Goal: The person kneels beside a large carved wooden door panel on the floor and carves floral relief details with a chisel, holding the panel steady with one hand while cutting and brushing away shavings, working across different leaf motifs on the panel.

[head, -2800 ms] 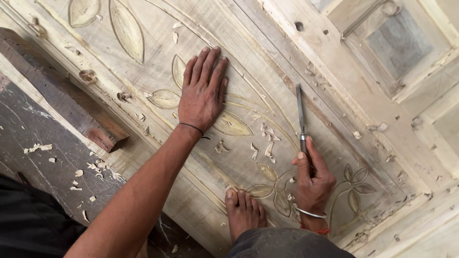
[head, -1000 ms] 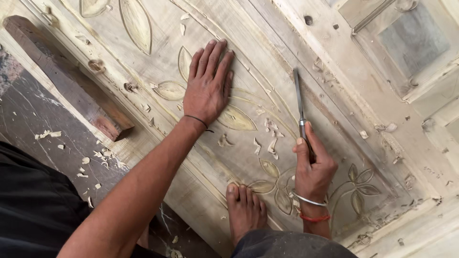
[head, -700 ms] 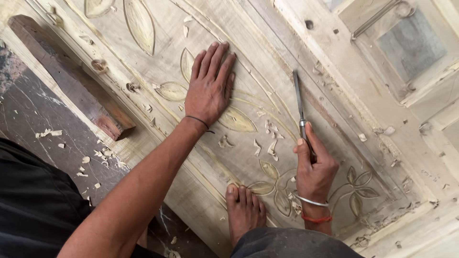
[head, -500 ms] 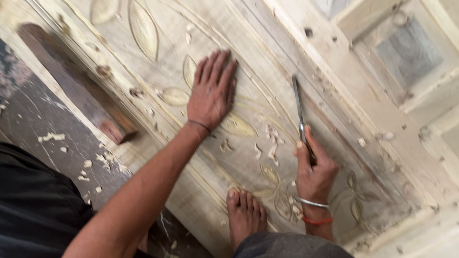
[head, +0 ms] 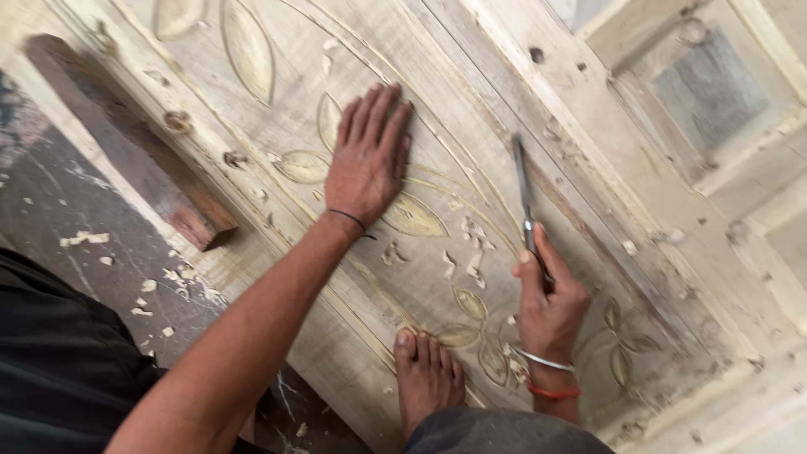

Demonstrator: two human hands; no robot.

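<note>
A pale wooden door panel (head: pixel 471 101) carved with leaf shapes lies flat under me. My left hand (head: pixel 367 155) rests palm down on it, fingers spread over a carved leaf, holding nothing. My right hand (head: pixel 548 294) is closed around the handle of a thin metal chisel (head: pixel 523 189), whose blade points away from me along the panel. Wood chips (head: pixel 472 248) lie between the two hands. My bare foot (head: pixel 426 378) rests on the panel's near edge.
A dark wooden block (head: pixel 126 147) lies under the panel's left edge. The dark floor (head: pixel 76 269) at the left is strewn with wood shavings. A recessed square frame (head: pixel 706 92) is at the upper right of the panel.
The hands hold the same places on the panel. The view has shifted slightly, and the chisel stays pointed away in my right hand.
</note>
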